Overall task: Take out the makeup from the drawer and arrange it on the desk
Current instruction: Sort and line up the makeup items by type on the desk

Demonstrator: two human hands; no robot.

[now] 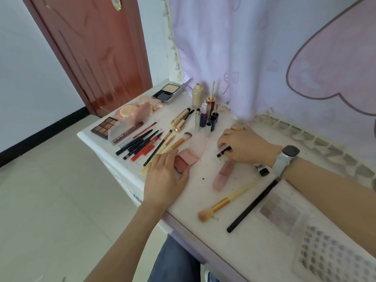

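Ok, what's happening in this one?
A person is laying out makeup on a white desk. The left hand rests on a pink blush compact; the right hand pinches a small dark stick. Pencils and bottles are already lined up; two brushes lie loose nearer the person.

At the lower right of the frame we see a clear-lidded eyeshadow palette (333,259) cut off by the edge. Our left hand (164,176) covers the near corner of the open blush compact (186,159). Our right hand (247,146) hides most of a small dark pencil (223,151), and its wrist covers the top of a black-and-white tube (262,168), whose print is too small to read.
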